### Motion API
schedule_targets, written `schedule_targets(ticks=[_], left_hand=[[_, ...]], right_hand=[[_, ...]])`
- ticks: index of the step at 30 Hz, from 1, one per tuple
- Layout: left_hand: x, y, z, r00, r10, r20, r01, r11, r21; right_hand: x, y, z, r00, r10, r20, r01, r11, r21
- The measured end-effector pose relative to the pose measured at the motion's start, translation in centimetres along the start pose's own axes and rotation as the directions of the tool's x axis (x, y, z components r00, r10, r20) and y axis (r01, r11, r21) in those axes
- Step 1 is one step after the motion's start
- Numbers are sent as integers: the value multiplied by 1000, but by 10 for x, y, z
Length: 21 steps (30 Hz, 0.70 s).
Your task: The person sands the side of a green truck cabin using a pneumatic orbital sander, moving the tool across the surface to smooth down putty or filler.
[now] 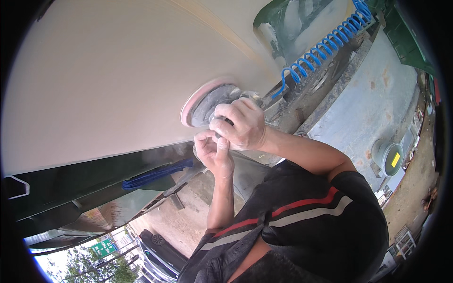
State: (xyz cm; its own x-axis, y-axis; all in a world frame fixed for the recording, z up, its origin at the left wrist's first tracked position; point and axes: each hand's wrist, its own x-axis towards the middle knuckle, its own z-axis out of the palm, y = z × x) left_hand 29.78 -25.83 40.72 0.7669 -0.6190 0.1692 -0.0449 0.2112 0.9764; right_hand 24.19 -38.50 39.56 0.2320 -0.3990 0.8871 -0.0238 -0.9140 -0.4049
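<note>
While I follow this through the head camera, the round sander (204,109) sits at the lower edge of the big pale panel (104,94), toward its right-hand end, with the pink-rimmed pad (187,109) apparently against the surface. My right hand (243,125) is curled closed over the sander's grip. My left hand (214,153) is bunched just below it, thumb and fingers drawn together by the dark end of the grip — I cannot tell whether it has hold of that or only steadies it. White dust coats both hands, so I judge this to be the sanding-down of the panel; whether the pad is spinning, I can't say. The next move, I'd think, calls for a flat pad and even pressure, careful near that lower edge — and slack in the blue coiled hose (327,50) reaching to the upper right.
</note>
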Motion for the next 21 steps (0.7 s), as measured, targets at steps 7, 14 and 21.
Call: schedule_targets(ticks=[7, 14, 21], left_hand=[[10, 6, 30, 999, 43, -10, -44, 996, -79], [1, 34, -32, 979, 180, -99, -189, 978, -92], [20, 7, 53, 996, 85, -24, -86, 995, -47]], right_hand=[[33, 10, -19, 999, -40, -23, 40, 999, -29], [37, -60, 27, 990, -139, 39, 141, 989, -36], [44, 17, -31, 999, -41, -19, 41, 999, -9]])
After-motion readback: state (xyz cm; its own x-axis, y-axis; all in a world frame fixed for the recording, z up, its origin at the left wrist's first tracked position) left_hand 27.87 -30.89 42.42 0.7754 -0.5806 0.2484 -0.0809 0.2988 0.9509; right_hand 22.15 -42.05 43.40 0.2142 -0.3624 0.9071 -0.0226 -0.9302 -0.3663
